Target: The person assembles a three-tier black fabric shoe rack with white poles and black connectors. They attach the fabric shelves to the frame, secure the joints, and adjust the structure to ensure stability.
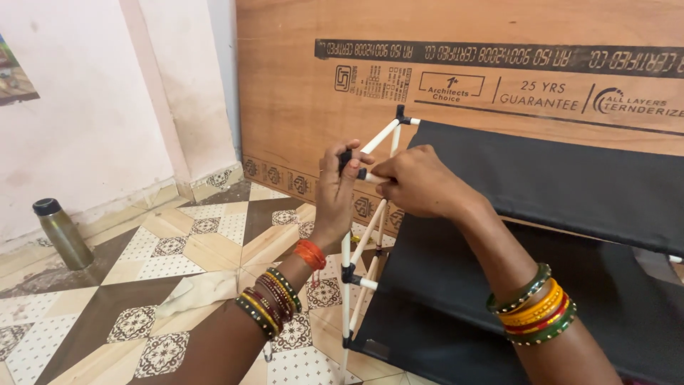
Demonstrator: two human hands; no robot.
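Both hands meet at a black plastic connector on the white-rod frame with black fabric shelves. The left hand pinches the connector from its left; the right hand pinches a short white rod just right of it, lying roughly level, end toward the connector. An olive metal bottle stands far left.
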